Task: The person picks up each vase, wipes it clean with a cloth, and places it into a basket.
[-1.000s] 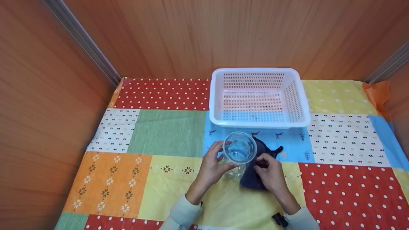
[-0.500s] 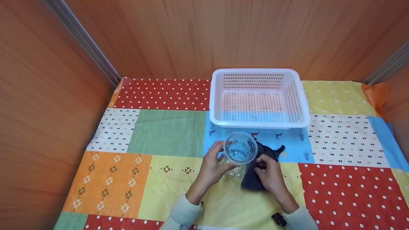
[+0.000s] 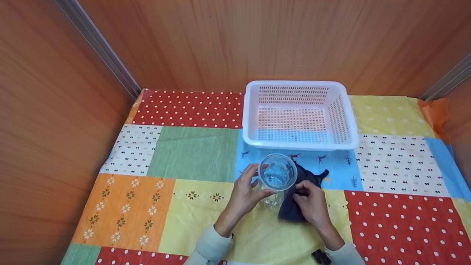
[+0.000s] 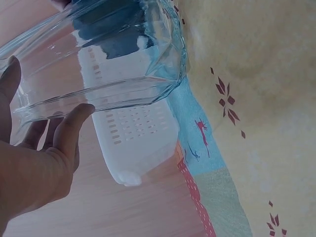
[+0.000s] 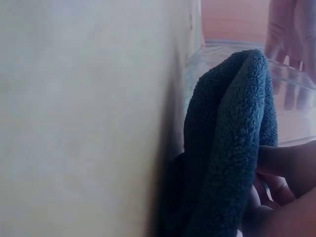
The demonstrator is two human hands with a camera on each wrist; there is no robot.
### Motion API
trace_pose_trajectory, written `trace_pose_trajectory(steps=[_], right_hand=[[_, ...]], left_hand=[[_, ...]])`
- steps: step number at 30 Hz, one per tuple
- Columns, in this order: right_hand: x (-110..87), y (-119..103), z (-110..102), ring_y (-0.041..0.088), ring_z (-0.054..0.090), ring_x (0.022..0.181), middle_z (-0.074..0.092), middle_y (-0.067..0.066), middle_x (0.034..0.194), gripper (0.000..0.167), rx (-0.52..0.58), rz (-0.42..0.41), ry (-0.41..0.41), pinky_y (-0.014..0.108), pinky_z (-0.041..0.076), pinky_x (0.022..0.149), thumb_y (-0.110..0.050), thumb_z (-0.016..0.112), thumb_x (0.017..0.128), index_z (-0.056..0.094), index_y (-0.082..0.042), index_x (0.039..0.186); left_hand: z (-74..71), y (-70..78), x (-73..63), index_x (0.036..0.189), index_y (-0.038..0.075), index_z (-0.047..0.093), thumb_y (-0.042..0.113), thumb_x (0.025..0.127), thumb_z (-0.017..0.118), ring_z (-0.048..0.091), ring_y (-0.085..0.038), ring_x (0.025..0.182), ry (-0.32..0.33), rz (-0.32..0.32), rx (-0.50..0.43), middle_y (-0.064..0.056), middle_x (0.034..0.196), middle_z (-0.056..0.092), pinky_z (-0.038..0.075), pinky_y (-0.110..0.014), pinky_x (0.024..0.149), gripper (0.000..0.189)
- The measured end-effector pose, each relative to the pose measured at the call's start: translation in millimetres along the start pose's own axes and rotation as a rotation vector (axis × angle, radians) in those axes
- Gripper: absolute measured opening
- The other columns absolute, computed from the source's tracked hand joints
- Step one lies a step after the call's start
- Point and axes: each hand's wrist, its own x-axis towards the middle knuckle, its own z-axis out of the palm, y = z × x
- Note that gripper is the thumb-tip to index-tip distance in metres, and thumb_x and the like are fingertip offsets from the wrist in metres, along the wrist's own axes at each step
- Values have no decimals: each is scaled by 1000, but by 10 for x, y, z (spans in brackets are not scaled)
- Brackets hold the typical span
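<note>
A clear, faceted glass cup [image 3: 273,197] stands tilted between the hands, its round rim toward the head camera. My left hand [image 3: 243,193] grips it from the left, fingers and thumb curled round the wall near the rim; the left wrist view shows the glass cup [image 4: 98,94] side-on. On the right, my right hand [image 3: 311,198] pinches a dark blue towel [image 3: 289,211] between thumb and fingers, against the cup's side. Up close, the towel [image 5: 232,123] has a fluffy pile and is folded over. A narrow dark tail of it points right.
Just behind the hands sits a white perforated basket [image 3: 300,146] with nothing in it. A patchwork cloth [image 3: 198,154] covers the table. Wood-look panels [image 3: 228,44] rise at the back and both sides.
The towel has shifted slightly downward along the cup's right side, toward the person. Both hands keep nearly the same place and hold; the cup has hardly moved.
</note>
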Motion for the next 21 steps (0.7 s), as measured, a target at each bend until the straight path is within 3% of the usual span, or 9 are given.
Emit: trace_pose_trajectory(steps=[11, 21], right_hand=[[-9, -356, -108, 9, 69, 94, 70, 16, 102, 19, 122, -37, 19, 15, 58, 79, 19, 72, 86, 71, 3, 96], [-12, -551, -149, 17, 70, 98, 69, 12, 103, 21, 96, -51, 29, 23, 61, 83, 18, 73, 87, 73, 0, 97]], left_hand=[[-2, 1, -2, 137, 6, 64, 11, 81, 93, 63, -35, 122, 10, 8, 4, -16, 133, 63, 56, -58, 100, 63], [-4, -8, -5, 139, 6, 64, 11, 83, 91, 62, -37, 123, 7, 3, -1, -15, 133, 62, 55, -59, 101, 62]])
